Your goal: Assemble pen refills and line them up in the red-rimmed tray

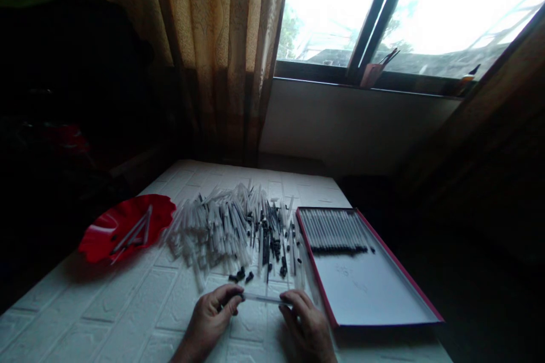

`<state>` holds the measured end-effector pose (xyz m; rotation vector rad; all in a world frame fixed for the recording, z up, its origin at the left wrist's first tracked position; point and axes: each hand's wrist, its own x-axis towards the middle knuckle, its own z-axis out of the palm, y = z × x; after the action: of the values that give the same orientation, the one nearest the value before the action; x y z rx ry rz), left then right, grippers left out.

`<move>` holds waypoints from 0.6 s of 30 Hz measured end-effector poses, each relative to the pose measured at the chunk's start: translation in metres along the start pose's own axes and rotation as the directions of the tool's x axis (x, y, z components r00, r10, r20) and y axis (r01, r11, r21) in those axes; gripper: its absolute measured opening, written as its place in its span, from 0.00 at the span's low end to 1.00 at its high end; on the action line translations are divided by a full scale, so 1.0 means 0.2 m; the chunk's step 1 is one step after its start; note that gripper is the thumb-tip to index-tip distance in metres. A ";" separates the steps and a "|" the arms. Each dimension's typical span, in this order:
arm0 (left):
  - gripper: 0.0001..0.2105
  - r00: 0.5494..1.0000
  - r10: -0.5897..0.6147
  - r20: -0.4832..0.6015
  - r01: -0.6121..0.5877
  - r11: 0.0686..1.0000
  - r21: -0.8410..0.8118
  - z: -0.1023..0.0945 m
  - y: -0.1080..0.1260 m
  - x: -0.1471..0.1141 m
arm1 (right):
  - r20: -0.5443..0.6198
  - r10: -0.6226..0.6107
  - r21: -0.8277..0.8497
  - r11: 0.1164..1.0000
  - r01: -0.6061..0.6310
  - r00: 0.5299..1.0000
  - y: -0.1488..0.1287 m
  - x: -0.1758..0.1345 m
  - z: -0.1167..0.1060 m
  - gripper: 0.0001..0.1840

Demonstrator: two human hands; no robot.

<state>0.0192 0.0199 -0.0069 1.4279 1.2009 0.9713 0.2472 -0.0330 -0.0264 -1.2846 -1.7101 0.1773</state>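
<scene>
A clear pen (pixel 261 298) lies level between my two hands, just above the near part of the table. My left hand (pixel 213 315) pinches its dark end between thumb and fingers. At the other end, my right hand (pixel 305 317) has thumb and fingertips closed on the barrel. Beyond my hands spreads a heap of clear pen barrels (pixel 225 227). Dark refills (pixel 266 235) lie at the heap's right side. Several small black pen parts (pixel 241 275) rest on the table close to my left hand.
To the right, a shallow red-edged box (pixel 374 289) holds a row of pens (pixel 338 229) with black ends at its far side. A red wavy-rimmed bowl (pixel 96 241) with a few barrels stands at left. The white brick-patterned table (pixel 123 300) ends near a curtain (pixel 221 39) and window.
</scene>
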 end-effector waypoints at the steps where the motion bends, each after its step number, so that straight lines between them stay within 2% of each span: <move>1: 0.15 1.000 -0.001 0.000 0.001 1.000 -0.006 0.00 0.00 0.00 | 0.010 0.012 0.020 1.000 -0.012 1.000 0.00 0.00 0.00 0.12; 7: 0.14 1.000 -0.020 0.009 0.020 0.999 -0.040 0.00 -0.02 0.01 | 0.070 0.136 0.122 0.982 -0.143 0.988 0.01 -0.02 -0.01 0.13; 11: 0.14 1.000 -0.027 0.008 0.027 0.999 -0.036 0.00 -0.01 0.01 | 0.118 0.259 0.172 0.945 -0.277 0.959 0.03 -0.03 -0.03 0.15; 15: 0.15 0.999 -0.034 0.008 0.034 0.999 -0.030 -0.01 0.00 0.01 | 0.152 0.295 0.233 0.917 -0.324 0.943 0.06 -0.03 -0.03 0.10; 18: 0.16 0.999 -0.040 0.005 0.040 0.999 -0.036 -0.01 0.00 0.01 | 0.158 0.321 0.278 0.893 -0.354 0.934 0.05 -0.02 -0.04 0.12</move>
<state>0.0174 0.0213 -0.0066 1.3723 1.1983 0.9572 0.2597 -0.0344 -0.0317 -1.3472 -1.4631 0.7002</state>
